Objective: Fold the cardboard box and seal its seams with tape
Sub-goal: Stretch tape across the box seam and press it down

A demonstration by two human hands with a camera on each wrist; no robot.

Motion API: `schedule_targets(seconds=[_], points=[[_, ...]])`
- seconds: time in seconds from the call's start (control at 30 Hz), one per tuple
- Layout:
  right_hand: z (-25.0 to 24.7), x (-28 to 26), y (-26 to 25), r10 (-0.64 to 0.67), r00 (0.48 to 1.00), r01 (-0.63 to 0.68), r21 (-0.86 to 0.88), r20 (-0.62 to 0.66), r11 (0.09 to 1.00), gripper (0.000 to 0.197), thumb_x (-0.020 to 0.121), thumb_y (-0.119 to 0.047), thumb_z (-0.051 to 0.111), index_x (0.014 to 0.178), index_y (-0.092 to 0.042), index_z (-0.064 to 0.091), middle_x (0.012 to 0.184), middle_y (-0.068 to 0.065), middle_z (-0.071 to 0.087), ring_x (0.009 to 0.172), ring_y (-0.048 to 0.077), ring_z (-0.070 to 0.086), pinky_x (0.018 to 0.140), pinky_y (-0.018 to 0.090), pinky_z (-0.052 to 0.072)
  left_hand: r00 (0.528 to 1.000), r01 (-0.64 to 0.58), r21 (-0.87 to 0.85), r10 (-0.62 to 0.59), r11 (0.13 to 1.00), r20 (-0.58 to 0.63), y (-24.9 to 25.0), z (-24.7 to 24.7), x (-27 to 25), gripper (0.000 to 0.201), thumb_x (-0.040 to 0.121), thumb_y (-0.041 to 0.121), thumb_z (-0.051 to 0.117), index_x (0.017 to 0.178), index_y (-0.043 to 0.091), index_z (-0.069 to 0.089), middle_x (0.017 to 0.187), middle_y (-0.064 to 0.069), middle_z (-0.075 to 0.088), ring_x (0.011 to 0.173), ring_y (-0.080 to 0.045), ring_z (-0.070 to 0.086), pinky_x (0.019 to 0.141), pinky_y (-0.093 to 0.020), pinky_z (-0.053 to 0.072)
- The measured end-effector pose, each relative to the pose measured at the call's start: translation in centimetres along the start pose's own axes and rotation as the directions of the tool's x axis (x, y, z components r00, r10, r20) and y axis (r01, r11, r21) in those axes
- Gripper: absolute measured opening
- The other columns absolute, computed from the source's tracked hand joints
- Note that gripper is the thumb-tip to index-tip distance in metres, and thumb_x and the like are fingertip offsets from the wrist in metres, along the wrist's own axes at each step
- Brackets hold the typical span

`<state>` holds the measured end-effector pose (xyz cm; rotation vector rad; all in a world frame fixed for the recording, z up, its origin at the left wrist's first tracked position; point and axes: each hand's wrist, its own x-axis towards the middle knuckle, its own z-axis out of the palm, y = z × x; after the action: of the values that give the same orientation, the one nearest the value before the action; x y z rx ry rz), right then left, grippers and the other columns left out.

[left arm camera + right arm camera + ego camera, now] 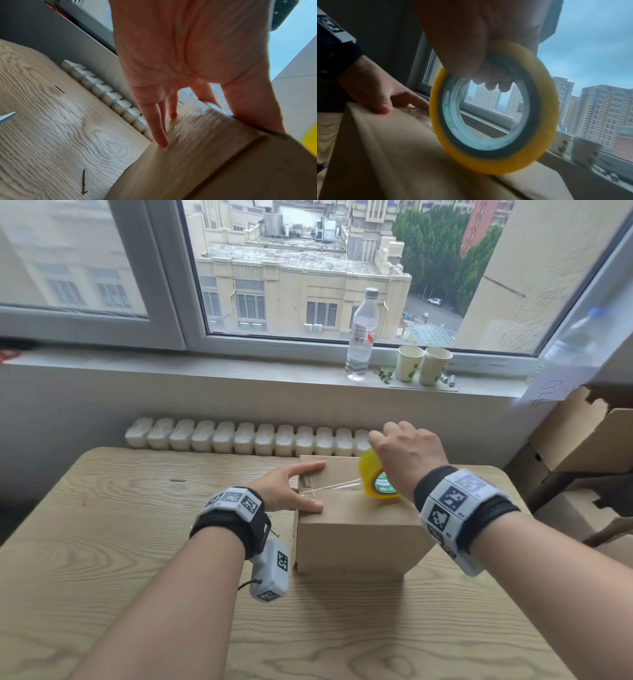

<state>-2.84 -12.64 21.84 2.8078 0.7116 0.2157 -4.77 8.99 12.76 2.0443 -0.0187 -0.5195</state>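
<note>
A closed brown cardboard box stands on the wooden table. My left hand lies flat on the box's left top edge, fingers straight, pressing the tape's end over the seam; the fingers touch the box's side. My right hand grips a yellow tape roll, upright on the box top at the right. A clear tape strip runs from roll to left hand. In the right wrist view my fingers curl through the tape roll above the box.
A white radiator runs behind the table. On the windowsill stand a water bottle and two paper cups. Flat cardboard leans at the right. A screw lies on the table left of the box.
</note>
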Motion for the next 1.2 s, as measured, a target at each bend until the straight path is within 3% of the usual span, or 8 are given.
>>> schedule_targets(seconds=[0.23, 0.43, 0.57, 0.73, 0.83, 0.93, 1.1, 1.2], points=[[0.3, 1.2, -2.1, -0.062, 0.998, 0.065, -0.112, 0.028, 0.992, 0.026, 0.090, -0.006, 0.040, 0.112, -0.013, 0.052, 0.111, 0.009, 0.055, 0.105, 0.030, 0.052, 0.074, 0.035, 0.035, 0.939, -0.053, -0.049, 0.033, 0.997, -0.342, 0.1, 0.8, 0.2, 0.040, 0.069, 0.033, 0.083, 0.107, 0.039, 0.070, 0.116, 0.015, 0.061, 0.113, -0.007, 0.050, 0.098, -0.026, 0.038], [0.1, 1.6, -2.5, -0.078, 0.995, 0.086, -0.140, 0.063, 0.986, 0.025, 0.090, -0.009, 0.042, 0.113, -0.014, 0.052, 0.112, 0.007, 0.054, 0.105, 0.028, 0.051, 0.075, 0.034, 0.038, 0.933, 0.033, 0.246, 0.059, 0.969, -0.356, 1.8, 0.9, 1.4, 0.037, 0.066, 0.034, 0.082, 0.092, 0.024, 0.057, 0.116, 0.004, 0.053, 0.098, -0.012, 0.049, 0.080, -0.025, 0.038], [0.2, 1.4, -2.6, -0.076, 0.996, 0.081, -0.124, 0.048, 0.989, 0.025, 0.092, -0.008, 0.039, 0.112, -0.012, 0.052, 0.112, 0.008, 0.054, 0.106, 0.029, 0.051, 0.077, 0.035, 0.039, 0.927, 0.086, 0.441, 0.090, 0.893, -0.364, 2.9, 1.9, 2.6, 0.074, 0.062, 0.055, 0.078, 0.121, 0.026, 0.045, 0.125, 0.001, 0.050, 0.114, -0.019, 0.052, 0.095, -0.037, 0.044], [0.5, 1.5, -2.6, -0.062, 0.996, 0.066, -0.077, 0.059, 0.995, 0.024, 0.089, -0.021, 0.052, 0.110, -0.010, 0.054, 0.112, 0.010, 0.056, 0.107, 0.030, 0.052, 0.080, 0.036, 0.039, 0.954, 0.075, 0.739, 0.168, 0.670, -0.249, 4.2, 4.1, 4.2, 0.074, 0.086, 0.057, 0.051, 0.148, 0.031, 0.020, 0.156, 0.003, 0.024, 0.148, -0.022, 0.010, 0.116, -0.060, 0.005], [0.7, 1.7, -3.1, -0.034, 0.999, 0.030, -0.102, -0.034, 0.994, 0.019, 0.058, -0.019, 0.074, 0.073, -0.013, 0.064, 0.074, 0.006, 0.062, 0.071, 0.026, 0.062, 0.058, 0.029, 0.042, 0.974, 0.070, 0.813, 0.136, 0.578, -0.180, 4.5, 4.5, 5.0, 0.066, 0.093, 0.048, 0.032, 0.152, 0.025, 0.012, 0.160, 0.000, 0.016, 0.149, -0.022, 0.006, 0.116, -0.059, 0.004], [1.7, 1.9, -2.9, -0.048, 0.993, 0.040, -0.075, -0.112, 0.996, 0.006, 0.049, -0.013, 0.059, 0.053, -0.018, 0.058, 0.053, 0.000, 0.056, 0.050, 0.023, 0.057, 0.047, 0.024, 0.040, 0.980, 0.069, 0.829, 0.119, 0.555, -0.162, 4.8, 5.5, 5.1, 0.065, 0.095, 0.043, 0.020, 0.154, 0.021, 0.002, 0.162, -0.002, 0.004, 0.150, -0.022, -0.001, 0.117, -0.057, 0.002], [2.0, 1.2, -1.4, -0.013, 0.973, 0.029, 0.063, -0.230, 0.998, 0.018, 0.052, -0.003, 0.051, 0.065, -0.013, 0.059, 0.062, 0.005, 0.058, 0.058, 0.028, 0.059, 0.047, 0.028, 0.041, 0.956, 0.049, 0.796, 0.202, 0.603, -0.212, 3.9, 6.5, 5.2, 0.059, 0.098, 0.037, 0.018, 0.153, 0.024, 0.002, 0.162, 0.002, 0.002, 0.149, -0.019, -0.005, 0.119, -0.053, 0.000], [2.4, 0.6, 0.4, 0.128, 0.983, -0.096, 0.226, -0.131, 0.969, 0.029, 0.071, -0.002, 0.056, 0.097, -0.015, 0.057, 0.092, 0.005, 0.059, 0.090, 0.027, 0.057, 0.063, 0.032, 0.040, 0.956, 0.056, 0.801, 0.200, 0.596, -0.216, 3.6, 6.6, 5.1, 0.057, 0.100, 0.039, 0.018, 0.153, 0.026, 0.002, 0.162, 0.004, 0.000, 0.149, -0.017, -0.006, 0.119, -0.051, -0.001]])
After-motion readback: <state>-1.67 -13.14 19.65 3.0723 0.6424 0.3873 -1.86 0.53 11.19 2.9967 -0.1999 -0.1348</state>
